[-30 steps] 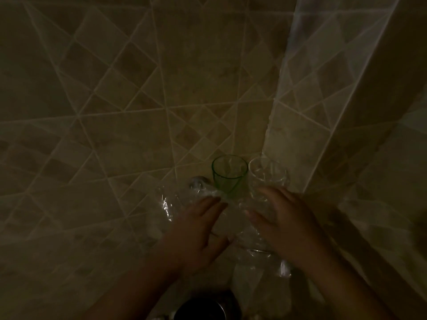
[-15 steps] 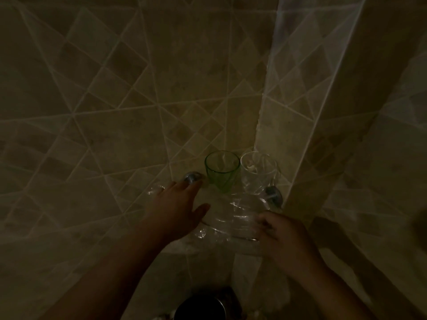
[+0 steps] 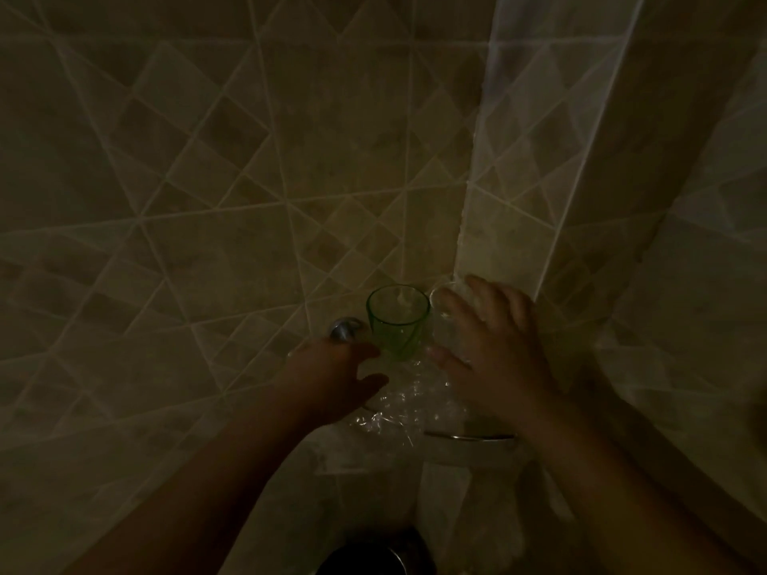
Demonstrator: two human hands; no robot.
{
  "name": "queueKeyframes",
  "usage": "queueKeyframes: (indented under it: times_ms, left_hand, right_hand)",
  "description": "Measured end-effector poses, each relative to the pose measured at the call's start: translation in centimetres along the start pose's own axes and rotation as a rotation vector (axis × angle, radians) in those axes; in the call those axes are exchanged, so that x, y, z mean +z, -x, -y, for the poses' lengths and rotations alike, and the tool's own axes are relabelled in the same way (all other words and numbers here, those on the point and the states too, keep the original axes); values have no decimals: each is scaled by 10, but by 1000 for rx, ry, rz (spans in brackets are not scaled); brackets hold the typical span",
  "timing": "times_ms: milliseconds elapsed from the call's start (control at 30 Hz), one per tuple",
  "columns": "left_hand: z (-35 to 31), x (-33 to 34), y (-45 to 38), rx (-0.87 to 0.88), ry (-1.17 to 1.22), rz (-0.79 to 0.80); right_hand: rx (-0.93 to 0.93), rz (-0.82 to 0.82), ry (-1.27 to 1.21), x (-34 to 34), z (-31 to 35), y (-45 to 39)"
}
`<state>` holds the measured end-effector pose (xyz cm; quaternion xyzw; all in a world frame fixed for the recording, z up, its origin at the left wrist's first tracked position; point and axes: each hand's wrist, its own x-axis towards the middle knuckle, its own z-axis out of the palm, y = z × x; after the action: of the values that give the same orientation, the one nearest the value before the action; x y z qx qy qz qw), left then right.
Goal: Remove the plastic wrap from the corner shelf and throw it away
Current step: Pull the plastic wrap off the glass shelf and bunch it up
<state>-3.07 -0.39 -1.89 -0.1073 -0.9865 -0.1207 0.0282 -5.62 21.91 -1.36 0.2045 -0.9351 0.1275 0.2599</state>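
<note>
On the corner shelf [image 3: 469, 437], crumpled plastic wrap [image 3: 398, 408] lies just in front of the green glass [image 3: 397, 321]. Left hand [image 3: 328, 377] rests left of the glass, fingers spread, gripping nothing. Right hand [image 3: 494, 346] covers a clear glass [image 3: 442, 302] right of it; its hold cannot be confirmed.

Right hand [image 3: 494, 350] rose onto the clear glass [image 3: 442, 305] (left hand [image 3: 332, 375] withdrew slightly)
</note>
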Motion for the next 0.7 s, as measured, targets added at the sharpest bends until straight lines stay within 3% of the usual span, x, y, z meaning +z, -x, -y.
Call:
queueKeyframes:
  times_ms: [133, 233, 333, 500, 700]
  left_hand:
    - [-9, 4, 7, 30, -33, -7]
    - [-20, 13, 23, 52, -52, 57]
    - [-27, 16, 30, 106, -173, 10]
    - [-25, 4, 43, 172, -106, -77]
    - [-23, -13, 68, 159, -57, -48]
  right_hand:
    - [-92, 394, 137, 9, 11, -23]
    - [-71, 427, 128, 13, 7, -28]
    - [-54, 450, 92, 13, 4, -31]
    - [-8, 511, 68, 13, 4, -38]
    - [27, 557, 22, 7, 5, -37]
